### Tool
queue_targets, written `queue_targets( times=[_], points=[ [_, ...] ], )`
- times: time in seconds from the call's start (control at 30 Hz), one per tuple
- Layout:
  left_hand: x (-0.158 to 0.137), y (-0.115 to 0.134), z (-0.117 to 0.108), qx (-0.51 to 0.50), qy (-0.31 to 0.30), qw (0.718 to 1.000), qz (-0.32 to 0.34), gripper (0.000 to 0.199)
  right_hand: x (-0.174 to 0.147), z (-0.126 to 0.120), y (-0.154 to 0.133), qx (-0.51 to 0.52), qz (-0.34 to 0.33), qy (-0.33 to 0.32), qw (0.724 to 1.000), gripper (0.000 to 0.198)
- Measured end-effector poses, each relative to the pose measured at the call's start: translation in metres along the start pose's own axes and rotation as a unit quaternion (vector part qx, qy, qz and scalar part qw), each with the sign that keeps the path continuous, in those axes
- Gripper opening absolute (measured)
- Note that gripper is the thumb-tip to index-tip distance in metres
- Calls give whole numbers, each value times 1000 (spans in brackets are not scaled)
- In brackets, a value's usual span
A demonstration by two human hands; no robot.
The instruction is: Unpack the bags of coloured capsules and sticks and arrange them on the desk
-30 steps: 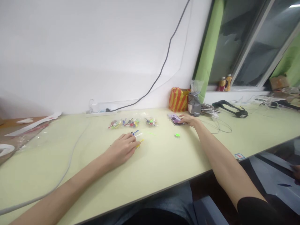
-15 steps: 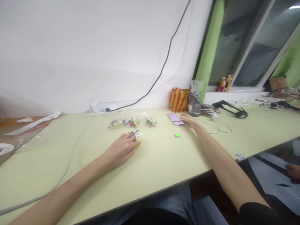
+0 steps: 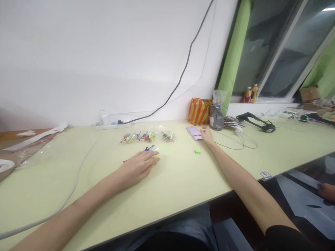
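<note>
On the left, cardboard [image 3: 19,150] and clear wrapping cover the far corner of the bench [image 3: 178,184], and a white cable [image 3: 42,222] curves over the top toward the near left. The near edge slants away from the person toward the right. Between the two forearms a broad stretch of bench top runs to that edge. Past the edge at far right, a co-worker's hand [image 3: 327,192] shows.

Toward the wall, three clear bags stand in a row, each holding small multicoloured plastic pieces: the left bag [image 3: 128,138], the middle bag [image 3: 146,136] and the right bag [image 3: 169,136]. Farther right, a red-and-yellow striped bag [image 3: 198,111] is beside a grey bag [image 3: 216,118]; their contents cannot be made out.

The left hand [image 3: 138,167] lies palm down, fingers extended, over loose pieces; whether it grips any cannot be seen. A red piece [image 3: 125,161] pokes out at its left, a blue piece [image 3: 150,147] just beyond its fingers, a yellow piece [image 3: 158,156] at the fingertips. Between the hands, nearer than the phone [image 3: 194,133], sits a green disc [image 3: 197,151]. The right hand [image 3: 207,135], fingers curled, is at the phone's right side; whether it grasps it I cannot tell.
</note>
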State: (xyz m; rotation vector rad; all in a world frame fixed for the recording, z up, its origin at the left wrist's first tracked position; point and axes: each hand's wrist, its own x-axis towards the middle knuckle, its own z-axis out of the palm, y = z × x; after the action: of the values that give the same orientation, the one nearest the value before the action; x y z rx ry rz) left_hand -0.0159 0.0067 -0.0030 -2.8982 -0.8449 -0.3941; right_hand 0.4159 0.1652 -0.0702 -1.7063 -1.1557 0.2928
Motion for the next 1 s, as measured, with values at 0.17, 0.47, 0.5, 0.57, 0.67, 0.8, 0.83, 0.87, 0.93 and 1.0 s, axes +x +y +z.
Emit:
queue_targets(
  times=[0.17,0.47,0.5,0.57,0.67,0.8,0.83,0.87,0.93,1.0],
  points=[
    [1,-5,5,24,-40,999,12,47,3,4,4,-14,-4,11,1000,36],
    [-2,-15,10,40,-60,997,-13,50,7,7,11,-17,-19,22,999,34],
    [-2,-14,11,40,-59,997,-15,50,8,8,12,-17,-19,23,999,34],
    [-2,-13,13,38,-54,998,-18,50,9,9,13,-14,-19,26,999,34],
    [-4,-12,12,33,-45,998,-7,55,11,9,15,-8,-20,32,999,34],
    [-1,-19,-13,-1,21,1000,-17,73,15,4,15,6,-19,50,999,37],
    [3,-20,-24,-22,81,996,-44,76,15,3,15,9,-17,57,998,38],
    [8,-19,-35,-50,184,977,-91,75,16,2,15,12,-15,63,998,39],
    [23,-10,-53,-117,382,906,-140,69,15,1,15,15,-14,70,997,40],
    [39,11,-60,-160,462,859,-154,63,13,1,15,16,-19,65,998,40]
  ],
)
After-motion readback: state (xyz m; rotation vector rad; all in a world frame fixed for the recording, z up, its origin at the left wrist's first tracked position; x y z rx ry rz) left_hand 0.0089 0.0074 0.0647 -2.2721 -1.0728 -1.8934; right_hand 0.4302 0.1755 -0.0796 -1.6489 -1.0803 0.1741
